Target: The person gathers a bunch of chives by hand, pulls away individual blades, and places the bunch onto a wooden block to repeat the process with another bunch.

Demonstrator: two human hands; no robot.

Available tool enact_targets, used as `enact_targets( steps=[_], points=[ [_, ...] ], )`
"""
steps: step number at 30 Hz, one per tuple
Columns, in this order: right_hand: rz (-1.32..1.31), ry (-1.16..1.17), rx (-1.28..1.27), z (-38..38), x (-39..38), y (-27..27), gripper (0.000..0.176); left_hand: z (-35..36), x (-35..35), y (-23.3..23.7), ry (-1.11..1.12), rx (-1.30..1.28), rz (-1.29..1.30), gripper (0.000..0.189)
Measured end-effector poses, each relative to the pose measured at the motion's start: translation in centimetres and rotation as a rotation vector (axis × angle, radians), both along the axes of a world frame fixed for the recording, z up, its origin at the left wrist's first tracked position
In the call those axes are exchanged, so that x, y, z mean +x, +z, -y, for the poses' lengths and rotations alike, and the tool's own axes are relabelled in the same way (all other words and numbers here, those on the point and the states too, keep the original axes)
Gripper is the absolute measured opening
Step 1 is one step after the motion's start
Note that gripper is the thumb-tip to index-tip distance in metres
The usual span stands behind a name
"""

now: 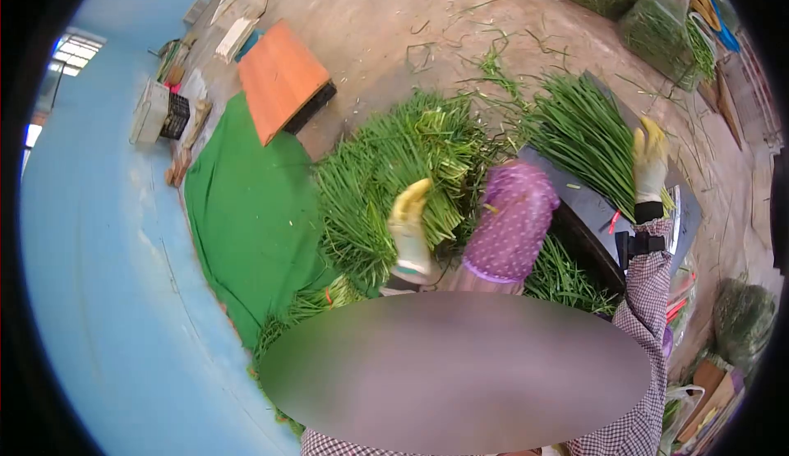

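Both of my hands wear yellow-and-white gloves. My left hand (pixel 411 224) is against a large loose heap of chive-like greens (pixel 374 164); its fingers point up and bend a little, with nothing visible gripped in them. At the right, my right hand (pixel 650 158) has its fingers stretched out beside a neat pile of long green stalks (pixel 585 131). That pile lies on a dark, slanted board (pixel 555 172). A small red tie (pixel 615 222) is on the board near my right wrist. Between my hands rises a purple polka-dot cloth cover (pixel 514 218).
A green cloth (pixel 251 201) spreads at the left beside the blue wall (pixel 107 267). An orange-topped low table (pixel 281 78) stands beyond it. Filled clear bags (pixel 662 33) sit at the far right. Loose stalks (pixel 497 66) litter the floor. A blurred oval covers the lower middle.
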State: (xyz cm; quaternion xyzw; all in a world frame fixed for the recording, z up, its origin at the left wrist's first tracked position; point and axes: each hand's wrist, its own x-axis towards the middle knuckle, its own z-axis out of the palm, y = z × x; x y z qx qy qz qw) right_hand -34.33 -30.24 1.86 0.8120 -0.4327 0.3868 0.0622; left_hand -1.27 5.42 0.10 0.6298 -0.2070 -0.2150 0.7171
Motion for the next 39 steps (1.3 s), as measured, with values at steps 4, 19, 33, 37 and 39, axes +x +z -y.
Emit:
enact_targets(
  steps=[4,19,33,37,39],
  points=[
    [0.19,0.499,0.214,-9.9,16.9,8.2,0.022,-9.3,6.5,-12.5,0.53,0.024,-0.53,0.019],
    [-0.243,0.385,1.024,-26.4,34.3,-14.0,0.032,-13.0,4.1,-26.2,0.424,1.036,-0.421,0.131],
    [-0.642,0.22,1.41,-27.2,31.6,-23.3,0.118,-9.0,0.5,-28.9,0.199,0.587,-0.929,0.05],
    [-0.615,0.234,1.496,-26.6,31.8,-24.3,0.116,-7.6,0.9,-29.2,0.199,0.314,-1.041,0.063],
    [-0.572,0.296,1.497,-26.1,31.8,-25.3,0.1,-7.8,1.1,-30.0,0.106,0.23,-1.083,0.046]
  ],
)
